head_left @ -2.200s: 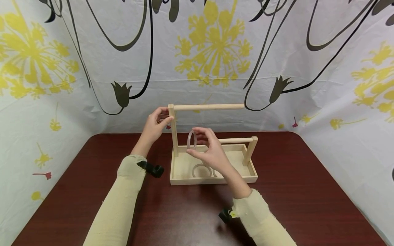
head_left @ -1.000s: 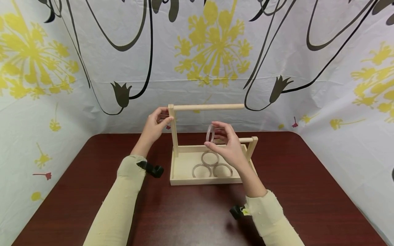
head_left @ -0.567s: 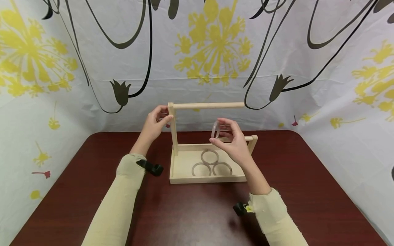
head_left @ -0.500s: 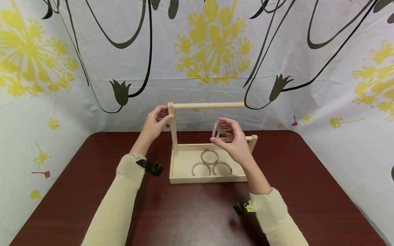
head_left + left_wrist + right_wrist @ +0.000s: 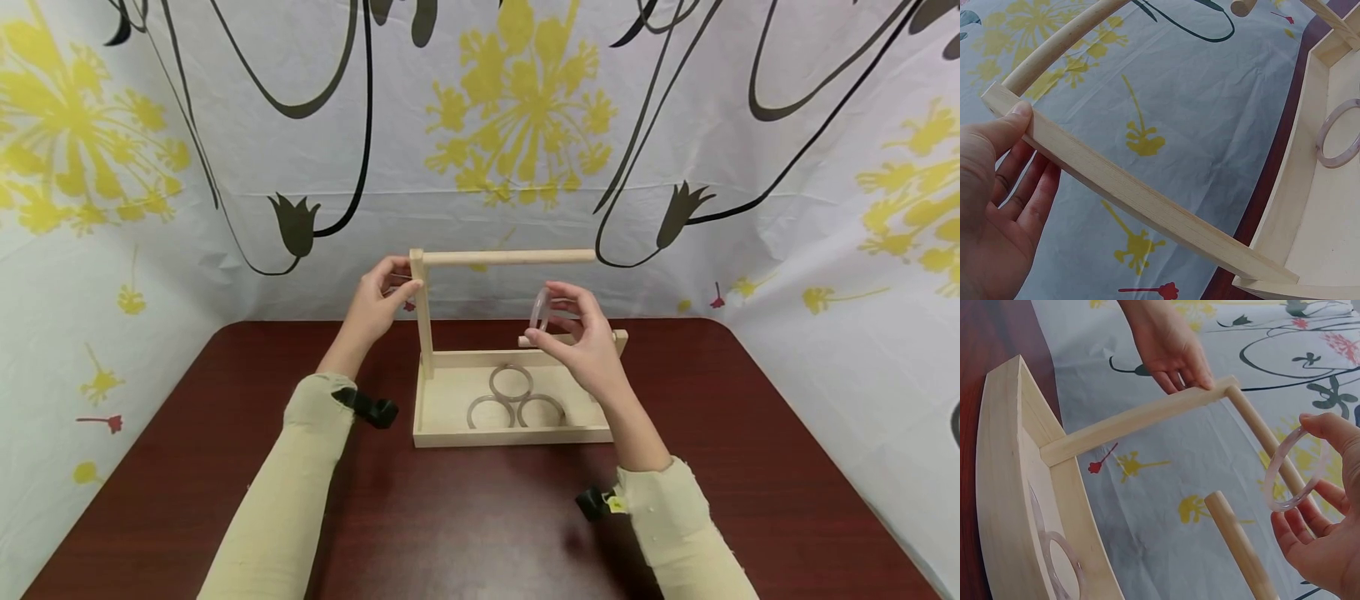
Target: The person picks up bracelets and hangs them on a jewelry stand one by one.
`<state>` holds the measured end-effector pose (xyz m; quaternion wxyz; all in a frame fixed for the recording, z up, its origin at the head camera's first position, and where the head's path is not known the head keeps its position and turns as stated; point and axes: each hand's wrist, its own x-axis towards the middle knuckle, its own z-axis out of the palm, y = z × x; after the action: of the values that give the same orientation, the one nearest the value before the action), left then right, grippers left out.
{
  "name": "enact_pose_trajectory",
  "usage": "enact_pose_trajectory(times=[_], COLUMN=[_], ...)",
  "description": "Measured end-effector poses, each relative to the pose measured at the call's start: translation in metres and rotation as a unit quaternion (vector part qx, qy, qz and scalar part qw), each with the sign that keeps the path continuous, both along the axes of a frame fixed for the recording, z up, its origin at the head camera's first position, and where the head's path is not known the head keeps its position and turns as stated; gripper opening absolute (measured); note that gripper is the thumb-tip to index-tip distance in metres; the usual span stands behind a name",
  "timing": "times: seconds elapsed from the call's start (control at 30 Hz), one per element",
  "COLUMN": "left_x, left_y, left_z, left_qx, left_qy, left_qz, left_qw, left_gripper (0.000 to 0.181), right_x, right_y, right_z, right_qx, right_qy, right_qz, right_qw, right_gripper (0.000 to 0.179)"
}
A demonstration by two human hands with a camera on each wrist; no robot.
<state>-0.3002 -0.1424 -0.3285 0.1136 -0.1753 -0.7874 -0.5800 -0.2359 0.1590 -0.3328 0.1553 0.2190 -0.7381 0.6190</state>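
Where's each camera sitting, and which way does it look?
Head: worn on the person's head, looking forward and down at the wooden tray; left hand, right hand and both sleeves show.
Left wrist: worn there, looking past the left hand along the tall post toward a ring in the tray; no right hand shows.
Right wrist: worn there, looking past the held ring toward the tray's side; both hands show.
Shared: both wrist views show the left hand at the tall post.
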Motion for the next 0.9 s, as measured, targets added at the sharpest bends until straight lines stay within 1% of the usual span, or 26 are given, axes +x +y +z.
enact_pose_trajectory(times=[0.23,0.6,0.9], left_x=[0.001,0.002,0.002], left_y=[0.0,0.001,0.0], left_z=[0.001,0.001,0.0], left_qx=[0.004,0.006,0.006], left_qy=[-0.002,-0.001,-0.001], left_qz=[-0.004,-0.004,-0.004], left_qw=[1.0,1.0,1.0], left_gripper=[0.035,0.035,0.035], right_x=[-0.002,-0.005,-0.007], right_y=[0.007,0.014,0.021], right_z=[0.0,0.002,0.004], right_qx=[0.001,0.003,0.006], right_qy=[-0.006,0.006,0.005], right_qz=[-0.013,-0.039,-0.054], right_qw=[0.9999,0.9992,0.9985], right_gripper=[0.067,0.066,0.066])
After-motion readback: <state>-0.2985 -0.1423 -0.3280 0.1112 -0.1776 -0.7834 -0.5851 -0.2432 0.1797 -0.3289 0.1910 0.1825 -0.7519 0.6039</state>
